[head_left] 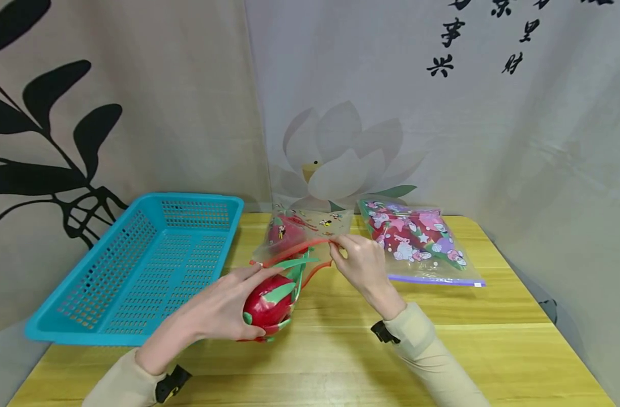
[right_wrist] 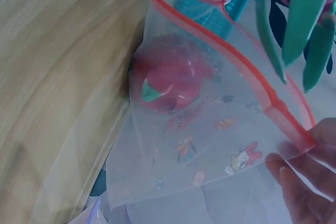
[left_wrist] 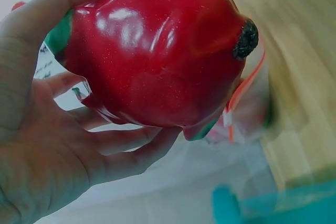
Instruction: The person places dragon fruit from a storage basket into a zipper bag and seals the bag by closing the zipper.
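Observation:
My left hand [head_left: 228, 305] grips a red dragon fruit [head_left: 267, 302] with green scales, its leafy end toward the bag's mouth. In the left wrist view the dragon fruit [left_wrist: 157, 51] fills the grasp, thumb on one side and fingers on the other. A clear zip bag [head_left: 335, 217] with cartoon prints and a red zip edge lies with its mouth open. My right hand [head_left: 361, 265] pinches that red edge at the right corner. Through the plastic, another red fruit [right_wrist: 173, 77] with a green scale shows inside the bag.
A blue perforated basket [head_left: 159, 198] stands on the left of the wooden table [head_left: 330, 362]. At the back right lies a filled, patterned zip bag [head_left: 417, 237] with a purple zip edge. A printed curtain [head_left: 188, 102] hangs behind the table.

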`<state>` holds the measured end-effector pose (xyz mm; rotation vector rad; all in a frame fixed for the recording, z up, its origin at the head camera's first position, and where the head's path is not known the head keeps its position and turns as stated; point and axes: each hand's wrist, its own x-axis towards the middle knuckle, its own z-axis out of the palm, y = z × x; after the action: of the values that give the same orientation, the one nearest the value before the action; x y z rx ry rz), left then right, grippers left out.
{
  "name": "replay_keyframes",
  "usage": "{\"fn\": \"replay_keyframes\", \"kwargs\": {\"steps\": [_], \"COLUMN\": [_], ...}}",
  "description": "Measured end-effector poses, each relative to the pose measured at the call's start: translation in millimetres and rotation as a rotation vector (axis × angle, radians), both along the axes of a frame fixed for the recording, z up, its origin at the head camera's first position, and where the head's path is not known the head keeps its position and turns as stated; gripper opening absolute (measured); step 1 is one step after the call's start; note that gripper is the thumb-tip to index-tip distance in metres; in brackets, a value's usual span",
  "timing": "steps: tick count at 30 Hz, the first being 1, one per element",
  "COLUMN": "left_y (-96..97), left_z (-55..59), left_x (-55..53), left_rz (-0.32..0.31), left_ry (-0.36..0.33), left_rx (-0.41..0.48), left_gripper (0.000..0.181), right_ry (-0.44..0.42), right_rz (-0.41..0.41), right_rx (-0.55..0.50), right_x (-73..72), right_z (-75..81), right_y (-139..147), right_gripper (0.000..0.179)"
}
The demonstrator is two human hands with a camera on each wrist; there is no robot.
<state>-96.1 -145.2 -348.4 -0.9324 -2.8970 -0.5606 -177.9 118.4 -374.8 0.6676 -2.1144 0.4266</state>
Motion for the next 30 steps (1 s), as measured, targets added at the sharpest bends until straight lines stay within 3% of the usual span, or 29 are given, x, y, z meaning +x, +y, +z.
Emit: {"fn": "replay_keyframes", "kwargs": {"steps": [6,10,16,25,30], "left_y": [9.8,13.5,14.7,22.2,30.8], "left_z": [-10.3,-16.5,-25.5,-38.3,-45.6], "left_x": [-5.0,-10.3,-18.6,-30.8,-35.1], "left_rz": [-0.056,-0.046,0.034,0.080,0.162], "left_ry": [-0.007,-0.025,-0.065,-0.030,-0.053], "left_rx": [0.015,0.047,0.108,0.203,0.236], "left_gripper": [0.090,0.090,0.092,0.093,0.086], "right_ry": [0.005,0.026,0.052,0.067,0.058], "right_rz": [0.010,0.026,0.044,0.062,0.074], "right_rx": [-0.021,-0.015,0.012,0.030,0.038], "right_x": [-0.8,0.3,3.4,9.8,12.8], "right_z": [0.4,-1.7,-6.9,-12.7,-15.0], "right_y": [-2,-1,-1,-5,-5], "right_gripper": [0.005,0.005,0.005,0.004,0.003]}}
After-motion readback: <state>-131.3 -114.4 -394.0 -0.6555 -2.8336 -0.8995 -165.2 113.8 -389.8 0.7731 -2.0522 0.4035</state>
